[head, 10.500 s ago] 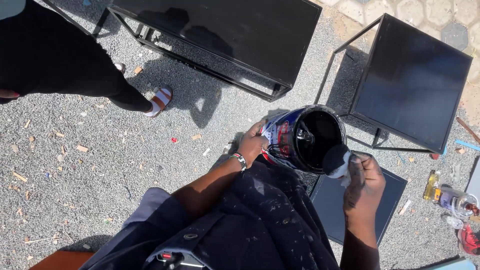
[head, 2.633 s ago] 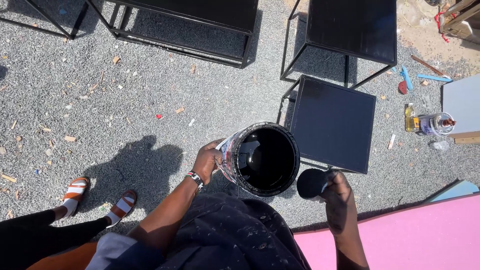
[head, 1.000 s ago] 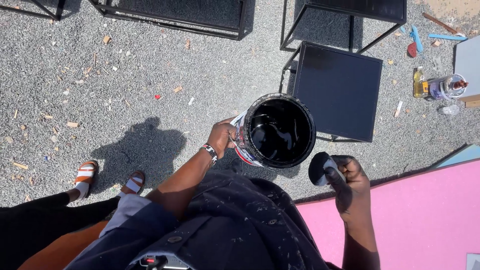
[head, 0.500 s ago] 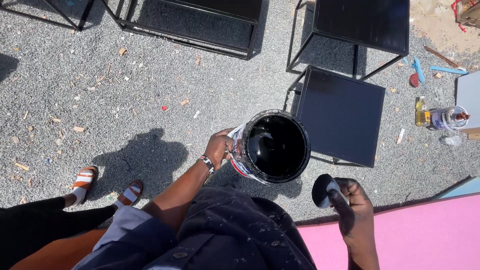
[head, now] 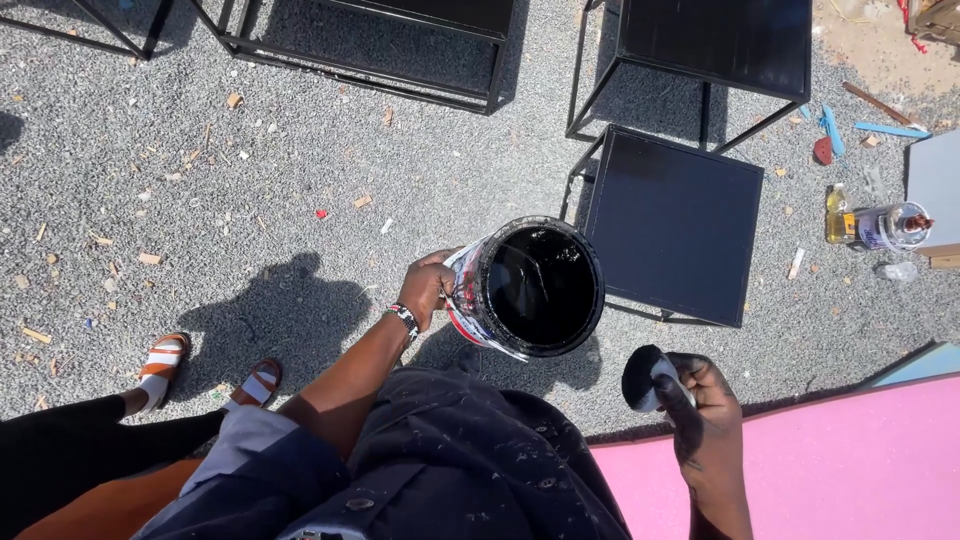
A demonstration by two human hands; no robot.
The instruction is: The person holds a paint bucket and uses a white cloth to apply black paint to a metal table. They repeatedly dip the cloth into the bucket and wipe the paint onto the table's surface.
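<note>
1. Since half a second ago, paint can (head: 527,288) shifted slightly left.
2. Left hand (head: 428,288) grips the can's side, above gravel; right hand (head: 705,400) clasps black sponge (head: 645,378).
3. Keep can level; load sponge lightly.

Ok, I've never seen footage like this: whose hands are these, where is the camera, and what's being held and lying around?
There is no machine here. The camera sits on a person's head and looks down their body at gravel ground. Their left hand grips the side of an open paint can full of black paint. Their right hand holds a small black-tipped applicator; its exact kind is hard to tell. Ahead stand black square tables. A pink board lies at lower right. A bottle and a can sit on the ground at right. The sandalled feet at left belong to another person.
</note>
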